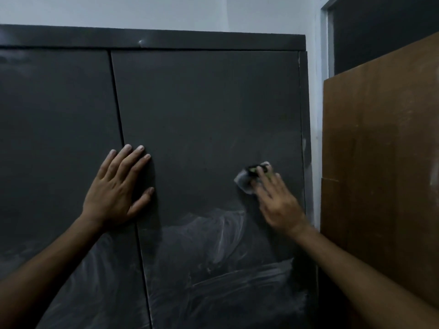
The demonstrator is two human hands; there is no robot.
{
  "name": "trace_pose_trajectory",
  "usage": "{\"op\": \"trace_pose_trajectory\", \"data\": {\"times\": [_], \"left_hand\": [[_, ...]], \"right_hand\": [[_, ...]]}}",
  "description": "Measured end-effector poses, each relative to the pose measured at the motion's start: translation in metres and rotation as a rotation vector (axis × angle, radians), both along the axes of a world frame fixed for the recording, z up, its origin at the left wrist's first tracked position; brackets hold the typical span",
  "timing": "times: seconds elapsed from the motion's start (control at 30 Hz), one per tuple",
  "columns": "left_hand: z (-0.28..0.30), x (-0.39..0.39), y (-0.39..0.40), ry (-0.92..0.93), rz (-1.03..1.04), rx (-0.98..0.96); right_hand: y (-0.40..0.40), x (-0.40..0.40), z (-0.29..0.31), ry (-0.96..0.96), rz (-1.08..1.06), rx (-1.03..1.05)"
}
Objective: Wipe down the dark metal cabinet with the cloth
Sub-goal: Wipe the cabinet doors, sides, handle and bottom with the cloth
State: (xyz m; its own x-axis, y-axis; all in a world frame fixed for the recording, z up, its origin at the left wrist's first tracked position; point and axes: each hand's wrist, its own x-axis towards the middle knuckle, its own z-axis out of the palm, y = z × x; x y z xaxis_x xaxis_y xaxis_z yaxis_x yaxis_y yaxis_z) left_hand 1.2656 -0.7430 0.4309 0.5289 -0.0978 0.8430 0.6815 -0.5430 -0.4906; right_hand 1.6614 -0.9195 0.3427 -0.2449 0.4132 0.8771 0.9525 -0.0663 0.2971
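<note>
The dark metal cabinet (204, 103) fills the view, with two closed doors that meet at a seam left of centre. My left hand (116, 186) lies flat with spread fingers across that seam. My right hand (278, 200) presses a small light cloth with a dark patch (244, 180) against the right door, near its right edge; the fingers lie straight over the cloth and the hand is motion-blurred. Pale dusty smears streak the lower part of both doors below the hands.
A brown wooden board (384, 162) leans upright just right of the cabinet. A strip of white wall (314, 115) shows between them. A dark opening with a pale frame (380, 32) is at the top right.
</note>
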Motion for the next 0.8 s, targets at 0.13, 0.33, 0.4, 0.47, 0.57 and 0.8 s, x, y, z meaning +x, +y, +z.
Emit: {"op": "trace_pose_trajectory", "data": {"times": [0.13,0.33,0.4,0.47,0.57,0.8], "left_hand": [[-0.002,0.003,0.001,-0.016,0.002,0.004],[-0.003,0.001,-0.001,-0.010,-0.007,0.009],[-0.002,0.001,-0.002,-0.002,-0.009,-0.003],[-0.001,0.001,-0.002,-0.001,-0.011,-0.005],[-0.003,0.002,-0.002,-0.004,-0.022,-0.003],[-0.003,0.002,0.001,-0.003,-0.029,-0.002]], "right_hand": [[-0.012,0.029,0.035,0.466,-0.070,0.187],[0.009,-0.018,0.021,0.237,0.002,0.093],[-0.013,0.005,-0.006,0.138,-0.015,0.007],[-0.030,0.021,0.000,0.281,-0.044,0.020],[-0.029,0.024,0.045,0.491,-0.073,0.163],[-0.039,0.015,0.026,0.632,-0.148,0.196]]}}
